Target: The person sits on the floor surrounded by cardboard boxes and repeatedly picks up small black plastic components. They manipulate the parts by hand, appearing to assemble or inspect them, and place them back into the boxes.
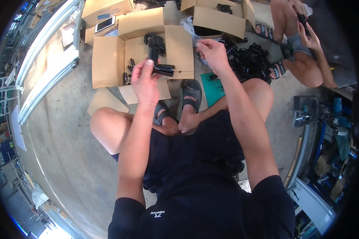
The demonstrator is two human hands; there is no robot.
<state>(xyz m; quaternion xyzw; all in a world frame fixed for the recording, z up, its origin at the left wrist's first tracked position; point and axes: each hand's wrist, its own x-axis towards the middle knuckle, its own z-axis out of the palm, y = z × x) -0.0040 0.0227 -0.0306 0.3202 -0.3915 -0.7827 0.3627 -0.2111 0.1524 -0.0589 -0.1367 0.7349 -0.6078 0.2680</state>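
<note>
My left hand (146,83) is closed round glossy black tubular parts (163,70). One tube points to the right and another stands up beside it, blurred; I cannot tell whether they are joined. Both are held over the near side of an open cardboard box (107,63) with several black tubular pieces (154,41) inside. To the right, my right hand (214,56) is raised with thumb and fingertips pinched together. Whatever is between them, if anything, is too small to make out. Just behind those fingertips lies a clear plastic bag (188,28).
A heap of black parts (249,59) lies on the floor at right, near a green sheet (212,89). A second open box (219,24) stands farther back. A phone (105,24) rests on a box at far left. Another person's hands (307,34) hold a black part.
</note>
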